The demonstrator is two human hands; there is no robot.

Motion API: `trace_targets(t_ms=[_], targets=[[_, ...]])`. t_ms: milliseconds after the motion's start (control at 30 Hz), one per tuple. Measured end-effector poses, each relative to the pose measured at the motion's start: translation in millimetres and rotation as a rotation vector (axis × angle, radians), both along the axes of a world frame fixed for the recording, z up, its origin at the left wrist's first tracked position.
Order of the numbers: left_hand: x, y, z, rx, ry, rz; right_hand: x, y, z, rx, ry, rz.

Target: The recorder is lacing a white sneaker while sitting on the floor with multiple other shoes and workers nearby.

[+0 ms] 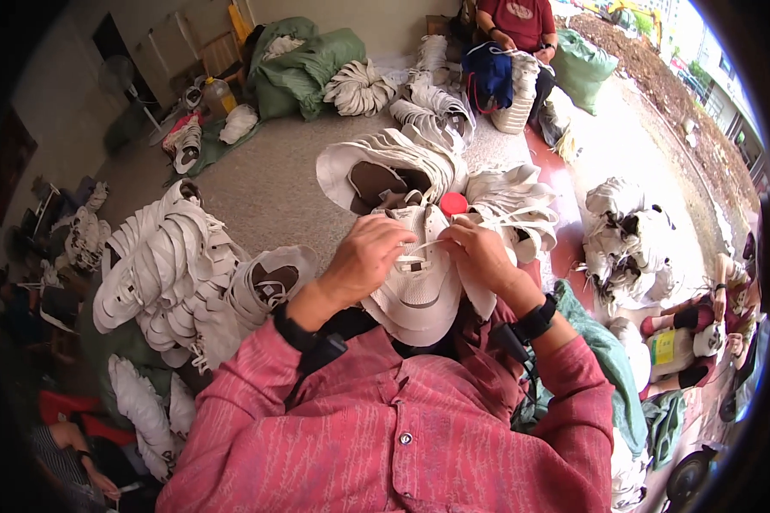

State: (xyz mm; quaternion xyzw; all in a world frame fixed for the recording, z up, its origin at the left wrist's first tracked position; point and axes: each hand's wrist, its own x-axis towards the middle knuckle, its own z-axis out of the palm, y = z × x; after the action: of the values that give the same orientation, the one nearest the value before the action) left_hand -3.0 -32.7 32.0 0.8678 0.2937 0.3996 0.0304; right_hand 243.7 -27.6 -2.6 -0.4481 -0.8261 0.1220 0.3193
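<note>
A white shoe upper (421, 295) lies in front of my body, its toe toward me. A thin white shoelace (423, 248) crosses its eyelet opening between my hands. My left hand (370, 255) is closed on the upper's left side, the fingers bent over its eyelet edge. On the other side, my right hand (481, 256) pinches the lace between thumb and fingers. Just beyond the hands is a round red cap (453, 203). A nested row of white uppers (423, 162) fans out behind it, and a laced bundle of uppers (513, 201) sits to the right.
Stacked white uppers (167, 265) stand on the left; another heap (626, 239) is on the right. Green sacks (304, 68) lie at the back, near a fan (121, 81). A person in a dark red shirt (522, 26) handles uppers at the back. More people sit along both sides.
</note>
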Motion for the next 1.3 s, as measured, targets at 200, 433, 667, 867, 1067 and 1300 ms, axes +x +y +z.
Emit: trace_targets(t_ms=[200,433,667,867,1067,1300], targets=[[0.8,18.4,-20.0,-0.153,0.230,-0.109,11.3,-4.5,30.1,-0.724,0.409,0.174],[3.3,29.4,-33.0,-0.195,0.244,-0.126,15.5,-0.8,26.3,-0.259,-0.293,-0.157],[18.9,32.3,-28.3,-0.332,0.193,0.005,-12.0,-6.5,16.1,0.050,0.028,-0.217],[17.5,42.7,-32.0,-0.435,0.169,-0.013,-6.7,-14.7,-4.9,-0.256,0.183,-0.136],[18.3,45.6,-36.5,-0.452,0.190,-0.055,-6.4,-18.3,-7.2,-0.406,0.195,-0.139],[16.4,42.7,-32.7,-0.441,0.240,-0.079,-7.7,-13.6,0.1,-0.418,0.102,-0.049]])
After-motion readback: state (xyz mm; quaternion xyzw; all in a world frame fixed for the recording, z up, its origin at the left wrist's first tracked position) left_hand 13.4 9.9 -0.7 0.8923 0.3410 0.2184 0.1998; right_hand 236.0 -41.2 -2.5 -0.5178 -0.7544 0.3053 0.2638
